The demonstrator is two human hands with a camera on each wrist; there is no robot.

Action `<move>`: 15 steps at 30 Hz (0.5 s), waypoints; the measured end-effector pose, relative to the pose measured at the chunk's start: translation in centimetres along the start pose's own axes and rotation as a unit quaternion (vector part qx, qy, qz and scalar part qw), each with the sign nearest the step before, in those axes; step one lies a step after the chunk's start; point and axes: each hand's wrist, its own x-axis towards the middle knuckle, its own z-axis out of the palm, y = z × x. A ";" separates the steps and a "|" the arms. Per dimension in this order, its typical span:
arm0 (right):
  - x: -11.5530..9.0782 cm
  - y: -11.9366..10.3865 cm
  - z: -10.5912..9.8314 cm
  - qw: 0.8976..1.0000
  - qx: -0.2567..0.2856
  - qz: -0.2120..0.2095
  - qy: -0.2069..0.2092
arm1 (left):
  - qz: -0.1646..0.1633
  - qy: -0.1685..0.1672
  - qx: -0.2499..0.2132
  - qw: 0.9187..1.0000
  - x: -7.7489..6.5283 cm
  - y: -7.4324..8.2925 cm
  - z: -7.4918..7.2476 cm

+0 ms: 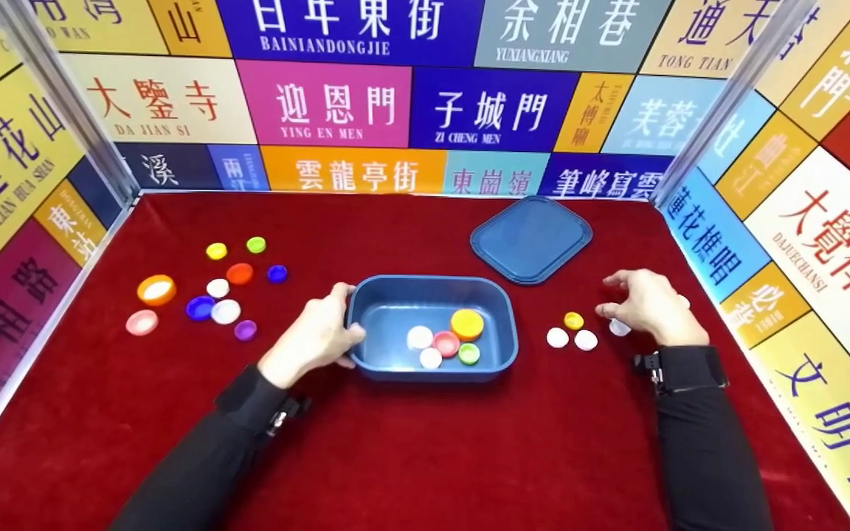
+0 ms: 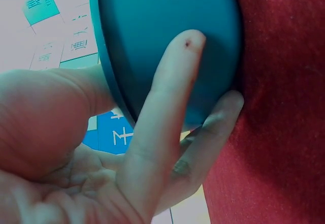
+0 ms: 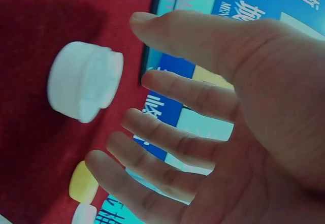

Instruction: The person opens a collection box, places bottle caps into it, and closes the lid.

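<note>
My left hand (image 1: 314, 332) grips the left end of a blue plastic box (image 1: 432, 372). In the left wrist view its thumb hooks over the rim and its fingers lie along the outer wall (image 2: 167, 10). Inside the box are an orange-yellow cap (image 1: 467, 324), a pink cap (image 1: 446, 344), a green cap (image 1: 469, 354) and two white caps (image 1: 420, 338). Fingers spread and holding nothing, my right hand (image 1: 650, 302) hovers by a white bottle cap (image 3: 81, 82). Two more white caps (image 1: 586, 340) and a yellow cap (image 1: 573, 321) lie left of it.
A blue lid (image 1: 532, 240) lies behind the box, to the right. Several coloured caps, among them an orange one (image 1: 156, 290) and a purple one (image 1: 246, 330), are scattered at left on the red cloth (image 1: 425, 457). Printed panels (image 1: 322, 103) stand around the table.
</note>
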 end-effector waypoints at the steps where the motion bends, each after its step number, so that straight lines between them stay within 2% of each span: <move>1: 0.1 0.1 0.1 1.000 0.003 -0.001 -0.001 | 0.000 0.000 0.000 1.000 0.0 0.0 0.0; 15: 0.3 0.2 0.7 1.000 -0.002 0.000 0.004 | -0.001 0.001 0.007 1.000 0.0 0.0 -0.1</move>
